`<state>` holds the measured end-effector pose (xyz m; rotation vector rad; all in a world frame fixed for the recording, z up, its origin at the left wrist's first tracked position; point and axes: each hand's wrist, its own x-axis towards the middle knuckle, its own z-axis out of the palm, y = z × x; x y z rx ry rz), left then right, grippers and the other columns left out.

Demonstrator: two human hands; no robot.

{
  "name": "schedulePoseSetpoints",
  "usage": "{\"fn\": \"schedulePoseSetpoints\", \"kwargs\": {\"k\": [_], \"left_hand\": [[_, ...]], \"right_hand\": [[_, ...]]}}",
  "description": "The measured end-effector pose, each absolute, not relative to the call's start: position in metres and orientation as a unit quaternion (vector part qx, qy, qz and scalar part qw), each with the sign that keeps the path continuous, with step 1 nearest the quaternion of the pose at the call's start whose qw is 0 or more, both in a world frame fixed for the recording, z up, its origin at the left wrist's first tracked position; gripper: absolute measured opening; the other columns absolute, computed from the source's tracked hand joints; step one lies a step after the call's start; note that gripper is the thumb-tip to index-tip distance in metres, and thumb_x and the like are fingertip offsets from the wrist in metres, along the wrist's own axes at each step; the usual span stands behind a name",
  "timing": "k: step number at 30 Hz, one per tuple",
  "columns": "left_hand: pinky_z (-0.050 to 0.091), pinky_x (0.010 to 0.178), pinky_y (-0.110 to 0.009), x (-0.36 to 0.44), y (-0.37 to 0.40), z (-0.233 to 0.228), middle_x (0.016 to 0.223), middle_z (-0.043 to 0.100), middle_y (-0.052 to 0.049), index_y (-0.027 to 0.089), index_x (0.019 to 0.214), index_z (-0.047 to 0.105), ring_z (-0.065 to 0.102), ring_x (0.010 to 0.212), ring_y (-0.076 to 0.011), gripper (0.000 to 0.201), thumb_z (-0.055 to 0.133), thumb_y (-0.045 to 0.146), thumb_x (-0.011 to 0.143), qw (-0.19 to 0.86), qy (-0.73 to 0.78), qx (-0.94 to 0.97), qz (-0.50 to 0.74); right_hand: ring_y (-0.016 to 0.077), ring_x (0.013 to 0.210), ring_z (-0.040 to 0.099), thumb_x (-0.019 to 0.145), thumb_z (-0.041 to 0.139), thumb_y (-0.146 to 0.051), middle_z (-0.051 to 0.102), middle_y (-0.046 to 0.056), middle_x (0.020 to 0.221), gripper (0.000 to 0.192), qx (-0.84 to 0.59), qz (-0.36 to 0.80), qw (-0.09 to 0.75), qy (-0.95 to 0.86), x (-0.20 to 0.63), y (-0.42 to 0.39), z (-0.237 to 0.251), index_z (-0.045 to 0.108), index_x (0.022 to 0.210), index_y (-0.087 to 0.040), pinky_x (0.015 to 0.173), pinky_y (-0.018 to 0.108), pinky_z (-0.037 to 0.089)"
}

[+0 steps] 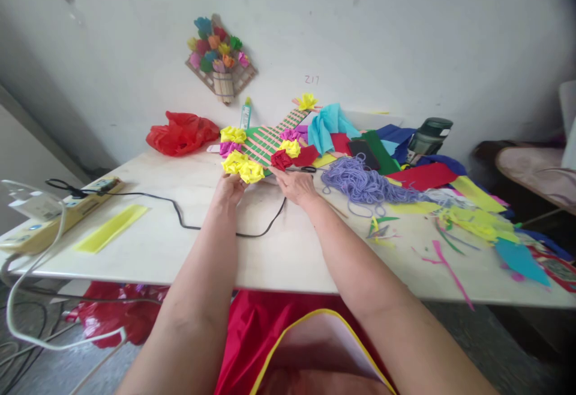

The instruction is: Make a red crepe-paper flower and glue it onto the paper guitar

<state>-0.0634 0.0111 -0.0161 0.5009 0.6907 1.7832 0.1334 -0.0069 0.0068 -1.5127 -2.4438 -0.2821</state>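
Both hands are up at the near edge of the woven mat (265, 141) from what I can see on my feed. Left hand (229, 189) sits right under the yellow flowers (243, 168) at the mat's lower corner, fingers curled up against them; looks like it's gripping that corner, though the flowers hide the fingertips so I can't say for sure. Right hand (294, 185) lies flat-ish just below the red flower (281, 159), fingers stretched out and touching the mat's edge, not clenched around anything I can make out.

That mat is green with pink strips woven through, lying tilted toward the wall, near the back middle of the worktop (288, 251). It's got paper flowers stuck all round it: yellow and purple on the left, red and yellow near the middle, one more yellow one at the far tip.

Scissors (302, 169) lie just beside the right hand's fingers. Right of that there's a heap of purple yarn (360, 182), then a big mess of coloured paper scraps (450, 203) spreading to the worktop's right end, with a dark green flask (426, 137) behind. A glue bottle (245, 113) stands behind the mat, a red bag (180, 132) to its left. Far left: power strip (58, 209), a black cable (189, 218) snaking toward the hands, and a yellow strip (110, 228). On the wall hangs a finished flower piece (219, 62).
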Motion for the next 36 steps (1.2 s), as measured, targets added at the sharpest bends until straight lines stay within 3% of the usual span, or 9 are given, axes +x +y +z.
{"fn": "schedulePoseSetpoints", "kwargs": {"k": [4, 14, 22, 31, 36], "left_hand": [[0.061, 0.075, -0.029, -0.0634, 0.0109, -0.0153, 0.102, 0.076, -0.006, 0.023, 0.126, 0.059, 0.074, 0.074, -0.0166, 0.065, 0.048, -0.013, 0.074, 0.550, 0.296, 0.208, 0.753], [0.062, 0.077, -0.033, -0.0636, 0.0097, -0.0149, 0.104, 0.075, -0.009, 0.020, 0.126, 0.061, 0.074, 0.078, -0.0195, 0.064, 0.048, -0.013, 0.072, 0.558, 0.305, 0.205, 0.744], [0.062, 0.079, -0.035, -0.0636, 0.0095, -0.0147, 0.108, 0.075, -0.010, 0.020, 0.126, 0.061, 0.075, 0.083, -0.0215, 0.064, 0.050, -0.012, 0.071, 0.566, 0.311, 0.195, 0.738], [0.062, 0.078, -0.034, -0.0635, 0.0092, -0.0142, 0.109, 0.074, -0.011, 0.017, 0.124, 0.062, 0.074, 0.088, -0.0228, 0.062, 0.050, -0.011, 0.069, 0.565, 0.307, 0.197, 0.740], [0.062, 0.078, -0.034, -0.0622, 0.0061, -0.0100, 0.107, 0.075, -0.012, 0.016, 0.123, 0.062, 0.074, 0.087, -0.0223, 0.061, 0.048, -0.012, 0.070, 0.568, 0.310, 0.191, 0.738]], "right_hand": [[0.0208, 0.108, 0.064, 0.101, 0.024, -0.038, 0.067, 0.002, 0.130, 0.051, -0.514, -0.093, 0.124, -0.844, 0.1334, -0.0058, 0.0060, 0.034, 0.152, -0.039, 0.086, 0.032, 0.044], [0.0224, 0.099, 0.067, 0.102, 0.021, -0.039, 0.073, 0.005, 0.117, 0.054, -0.524, -0.109, 0.107, -0.838, 0.1378, -0.0061, 0.0098, 0.023, 0.156, -0.036, 0.081, 0.032, 0.045], [0.0217, 0.101, 0.067, 0.102, 0.023, -0.037, 0.072, 0.005, 0.121, 0.053, -0.531, -0.094, 0.112, -0.835, 0.1402, -0.0057, 0.0111, 0.022, 0.155, -0.037, 0.083, 0.032, 0.045], [0.0209, 0.105, 0.067, 0.101, 0.030, -0.045, 0.073, 0.003, 0.118, 0.049, -0.521, -0.070, 0.130, -0.841, 0.1376, -0.0026, 0.0044, 0.040, 0.148, -0.040, 0.089, 0.033, 0.046], [0.0213, 0.104, 0.067, 0.101, 0.027, -0.045, 0.073, 0.004, 0.119, 0.052, -0.523, -0.075, 0.127, -0.839, 0.1396, -0.0029, 0.0054, 0.030, 0.153, -0.039, 0.087, 0.033, 0.047]]}}
